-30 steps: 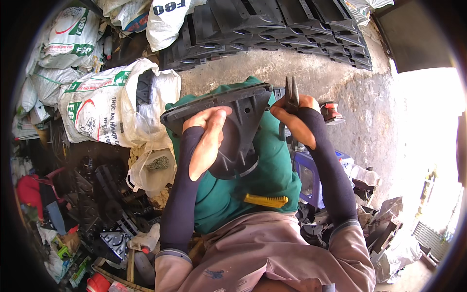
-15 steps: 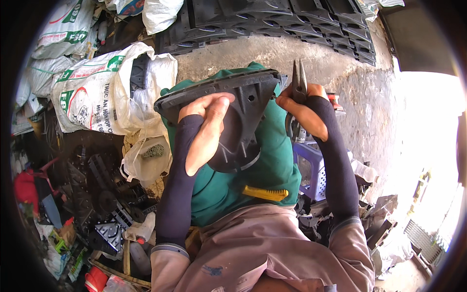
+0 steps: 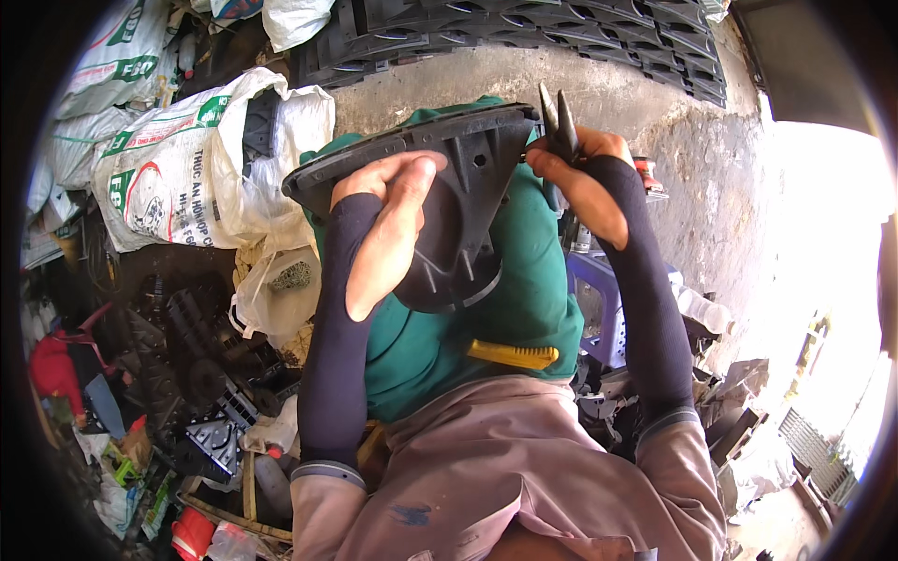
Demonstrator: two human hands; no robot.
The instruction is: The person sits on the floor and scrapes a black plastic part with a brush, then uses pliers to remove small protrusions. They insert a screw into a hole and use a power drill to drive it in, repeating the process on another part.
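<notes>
Black moulded part point(image 3: 468, 196) sits over the green trousers point(image 3: 533, 290), at the knee end. Left hand point(image 3: 388, 220) grips it, thumb on the upper face. Main risk, my read: it could twist or slip if pushed at the right corner, since the firm hold is left of centre. Right hand point(image 3: 585, 182) has pliers point(image 3: 562, 131) wrapped in its palm, tips up and parted, at the right knee of the trousers. Thumb and finger are at the part's corner; can't tell if they touch. Crowded grip, so the steel could scuff the part or pinch skin.

Part's look: matte black, long straight flange away from the body, tilted, left end nearer the waist. Ribs converge on a rounded lobe; small hole near right corner. Left hand hides some.

Yellow ridged tool point(image 3: 513, 355) lies loose on the trousers, waist end; a leg shift could drop it. Purple stool point(image 3: 608, 323) right of the trousers.
</notes>
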